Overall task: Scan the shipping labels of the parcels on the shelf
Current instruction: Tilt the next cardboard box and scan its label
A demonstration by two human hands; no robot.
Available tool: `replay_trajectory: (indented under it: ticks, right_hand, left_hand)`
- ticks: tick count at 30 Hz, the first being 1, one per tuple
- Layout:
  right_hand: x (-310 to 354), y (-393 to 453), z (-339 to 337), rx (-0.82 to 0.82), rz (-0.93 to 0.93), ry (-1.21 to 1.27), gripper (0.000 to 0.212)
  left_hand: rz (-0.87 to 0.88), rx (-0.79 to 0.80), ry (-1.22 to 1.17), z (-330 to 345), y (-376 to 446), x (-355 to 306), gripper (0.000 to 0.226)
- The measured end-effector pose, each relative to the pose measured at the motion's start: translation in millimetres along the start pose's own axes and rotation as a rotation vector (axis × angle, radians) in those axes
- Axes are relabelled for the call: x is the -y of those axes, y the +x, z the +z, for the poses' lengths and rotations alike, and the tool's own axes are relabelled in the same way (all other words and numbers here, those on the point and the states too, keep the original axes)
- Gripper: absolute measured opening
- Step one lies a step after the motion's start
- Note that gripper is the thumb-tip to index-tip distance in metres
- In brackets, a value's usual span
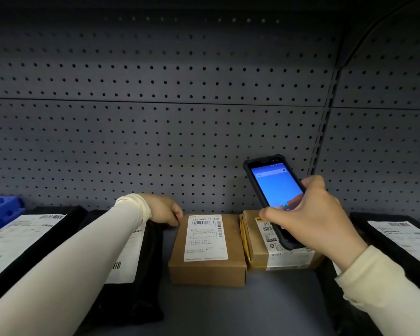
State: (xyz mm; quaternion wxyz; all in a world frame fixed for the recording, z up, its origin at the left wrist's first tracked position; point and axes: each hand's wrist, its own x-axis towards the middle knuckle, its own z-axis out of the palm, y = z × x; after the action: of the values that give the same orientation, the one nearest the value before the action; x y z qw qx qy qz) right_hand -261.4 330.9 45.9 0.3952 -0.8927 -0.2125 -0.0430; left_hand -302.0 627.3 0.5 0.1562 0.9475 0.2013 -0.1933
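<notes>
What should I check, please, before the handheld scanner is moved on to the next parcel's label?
1. Scanner held firmly in the right hand: ok.
2. Scanner screen lit: ok; whether the last scan registered: cannot tell.
3. Label on the left cardboard box facing up and unobstructed: ok.
4. Label on the right cardboard box readable: not ok, the scanner and hand cover part of it.
5. Left hand clear of the box labels: ok, it rests on the black bag beside the box.
6. Black parcel at right, label up: ok.
</notes>
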Motion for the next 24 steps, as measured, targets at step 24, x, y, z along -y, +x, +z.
replay_trajectory:
  ticks: [24]
  right_hand:
    - [-7,-1,-5,0.007,-0.012,0.001,0.066]
  left_hand:
    - [-0.109,-0.082,-0.995,8,8,-30,0.043]
